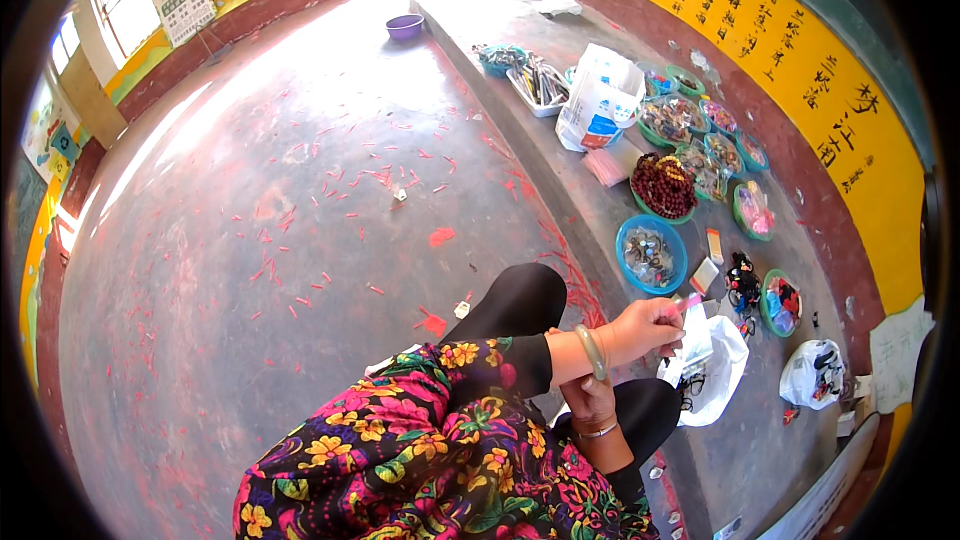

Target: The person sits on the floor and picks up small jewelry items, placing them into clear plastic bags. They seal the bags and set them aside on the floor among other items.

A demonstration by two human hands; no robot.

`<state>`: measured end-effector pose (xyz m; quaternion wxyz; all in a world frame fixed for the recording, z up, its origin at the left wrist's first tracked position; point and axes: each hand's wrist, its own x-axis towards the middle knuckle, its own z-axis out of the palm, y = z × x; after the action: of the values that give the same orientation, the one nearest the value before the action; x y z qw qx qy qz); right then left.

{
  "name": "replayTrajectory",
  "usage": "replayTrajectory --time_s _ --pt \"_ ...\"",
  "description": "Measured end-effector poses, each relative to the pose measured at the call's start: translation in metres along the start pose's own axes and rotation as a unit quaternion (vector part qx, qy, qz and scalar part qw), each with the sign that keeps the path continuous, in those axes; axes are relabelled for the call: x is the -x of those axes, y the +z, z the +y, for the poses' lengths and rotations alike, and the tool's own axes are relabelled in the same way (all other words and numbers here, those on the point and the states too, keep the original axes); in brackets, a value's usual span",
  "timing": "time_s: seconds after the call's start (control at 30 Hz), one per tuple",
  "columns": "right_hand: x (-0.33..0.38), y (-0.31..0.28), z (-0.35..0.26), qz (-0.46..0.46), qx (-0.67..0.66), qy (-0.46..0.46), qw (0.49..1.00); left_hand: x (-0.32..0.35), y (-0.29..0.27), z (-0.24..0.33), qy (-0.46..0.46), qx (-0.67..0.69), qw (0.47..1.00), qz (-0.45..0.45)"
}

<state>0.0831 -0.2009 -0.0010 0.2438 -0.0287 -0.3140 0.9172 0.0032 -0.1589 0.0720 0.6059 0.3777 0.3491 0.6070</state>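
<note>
My left hand [645, 328], with a pale bangle on the wrist, reaches to the right. Its thumb and fingers are closed on a small pink-and-white strip [688, 303] whose exact kind I cannot make out. Just beyond the fingertips lies an opened white plastic bag [728, 365] with dark thin pieces [691, 385] inside. My right hand [591, 400], wearing a thin bracelet, is drawn in under the left wrist. Its fingertips are hidden there, so whether it holds anything does not show.
On the raised ledge at right stand a blue basin [625, 265] of small parts, a basket of dark red beads [663, 186], a large white bag [601, 100] and several more baskets. A step edge [535, 165] borders the floor, strewn with red scraps. A purple basin [404, 27] stands far off.
</note>
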Motion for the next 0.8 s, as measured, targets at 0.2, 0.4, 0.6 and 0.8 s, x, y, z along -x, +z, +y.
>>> replayTrajectory --time_s 0.2,0.4,0.6,0.8 --pt "0.008 -0.001 -0.003 0.08 -0.007 -0.072 0.994 -0.008 -0.007 -0.02 -0.025 0.302 0.953 -0.01" --pt "0.005 -0.018 -0.012 0.118 0.01 -0.036 0.992 -0.014 -0.021 -0.041 -0.061 0.067 0.993 0.075" --pt "0.004 -0.023 -0.048 0.153 0.324 0.173 0.918 -0.012 -0.083 -0.045 0.085 -0.607 0.788 -0.059" --pt "0.0 -0.039 -0.108 0.268 0.391 -0.009 0.88 -0.006 -0.093 -0.062 -0.029 -0.45 0.891 -0.045"
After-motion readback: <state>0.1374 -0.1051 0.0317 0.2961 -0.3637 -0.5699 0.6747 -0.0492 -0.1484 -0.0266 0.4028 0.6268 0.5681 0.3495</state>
